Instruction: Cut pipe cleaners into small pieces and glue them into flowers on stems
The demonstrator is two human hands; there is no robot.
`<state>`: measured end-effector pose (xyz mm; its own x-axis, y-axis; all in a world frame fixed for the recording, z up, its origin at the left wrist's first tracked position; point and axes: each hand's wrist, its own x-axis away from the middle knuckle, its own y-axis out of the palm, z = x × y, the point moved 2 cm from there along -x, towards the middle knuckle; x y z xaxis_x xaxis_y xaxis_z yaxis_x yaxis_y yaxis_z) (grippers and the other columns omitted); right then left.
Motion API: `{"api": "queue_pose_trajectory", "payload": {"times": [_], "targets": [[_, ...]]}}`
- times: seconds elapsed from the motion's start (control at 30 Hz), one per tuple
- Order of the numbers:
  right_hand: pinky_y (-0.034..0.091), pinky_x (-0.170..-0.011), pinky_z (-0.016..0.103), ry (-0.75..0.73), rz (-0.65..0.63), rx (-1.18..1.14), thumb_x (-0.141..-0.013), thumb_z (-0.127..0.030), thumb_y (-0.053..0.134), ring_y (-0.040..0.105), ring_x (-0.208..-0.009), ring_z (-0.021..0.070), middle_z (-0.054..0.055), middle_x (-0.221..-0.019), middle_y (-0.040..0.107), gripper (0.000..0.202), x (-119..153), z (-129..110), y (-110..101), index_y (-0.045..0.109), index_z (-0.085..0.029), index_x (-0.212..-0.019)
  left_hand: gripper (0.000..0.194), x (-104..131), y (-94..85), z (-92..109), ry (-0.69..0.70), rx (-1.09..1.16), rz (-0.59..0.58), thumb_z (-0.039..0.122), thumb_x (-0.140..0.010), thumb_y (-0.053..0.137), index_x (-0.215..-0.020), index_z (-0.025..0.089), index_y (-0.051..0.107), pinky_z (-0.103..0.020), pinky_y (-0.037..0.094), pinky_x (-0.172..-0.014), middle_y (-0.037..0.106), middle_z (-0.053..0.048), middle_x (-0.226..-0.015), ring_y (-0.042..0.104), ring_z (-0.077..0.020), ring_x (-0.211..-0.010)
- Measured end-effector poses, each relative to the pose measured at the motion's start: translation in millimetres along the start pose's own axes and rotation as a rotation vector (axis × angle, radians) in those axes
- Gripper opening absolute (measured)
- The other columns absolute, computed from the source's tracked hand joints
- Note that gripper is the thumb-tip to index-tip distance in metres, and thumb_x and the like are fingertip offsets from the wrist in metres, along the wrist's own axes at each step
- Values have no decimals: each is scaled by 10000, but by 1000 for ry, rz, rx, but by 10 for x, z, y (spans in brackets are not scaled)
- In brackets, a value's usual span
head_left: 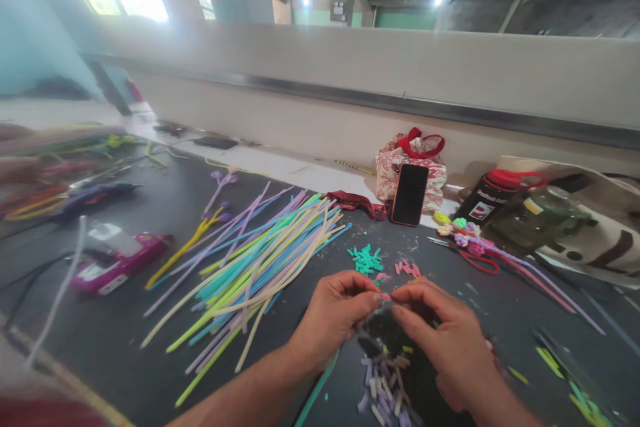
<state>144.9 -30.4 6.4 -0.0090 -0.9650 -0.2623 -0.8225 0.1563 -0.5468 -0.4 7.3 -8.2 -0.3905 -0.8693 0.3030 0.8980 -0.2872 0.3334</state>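
My left hand (333, 313) and my right hand (445, 327) meet above the dark tabletop, fingertips almost touching. Each is closed in a pinch on a short pink piece of pipe cleaner (385, 297), mostly covered by the fingers. Just beyond lie a heap of short teal pieces (367, 258) and a few pink pieces (409, 269). Nearer to me, between my forearms, is a pile of purple and cream pieces (385, 387). Left of my left hand spreads a large bundle of long pastel pipe cleaners (265, 263).
A phone (410, 195) leans on a patterned bag (385, 160). To the right are a black bottle (490, 197), pipe-cleaner flowers (463, 233) and a green jug (545, 213). At left are a purple device (123, 260) and another person's blurred hand (17, 177).
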Motion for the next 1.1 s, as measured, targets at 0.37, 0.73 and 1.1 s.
{"api": "queue_pose_trajectory", "payload": {"times": [0.37, 0.73, 1.1], "targets": [[381, -525, 213, 58, -9, -80, -751, -264, 547, 508, -577, 130, -16, -632, 575, 144, -19, 11, 34, 632, -196, -656, 183, 11, -1, -7, 101, -156, 6, 304, -595, 656, -626, 136, 588, -163, 213, -385, 402, 75, -410, 303, -27, -377], [310, -422, 188, 201, -24, -130, -724, -291, 544, 418, -489, 101, -29, -546, 501, 168, 1, 32, 52, 607, -181, -614, 86, 25, -22, 4, 233, -388, 24, 213, -632, 583, -623, 141, 629, -194, 351, -545, 575, 6, -591, 454, -90, -562], [179, -372, 167, 449, -135, -467, -747, -290, 554, 233, -379, 50, -98, -432, 318, 162, 52, 105, 152, 539, -176, -633, 118, 12, 1, -17, 77, -247, -31, 265, -618, 616, -624, 148, 602, -175, 251, -423, 411, 69, -422, 339, -45, -406]]}}
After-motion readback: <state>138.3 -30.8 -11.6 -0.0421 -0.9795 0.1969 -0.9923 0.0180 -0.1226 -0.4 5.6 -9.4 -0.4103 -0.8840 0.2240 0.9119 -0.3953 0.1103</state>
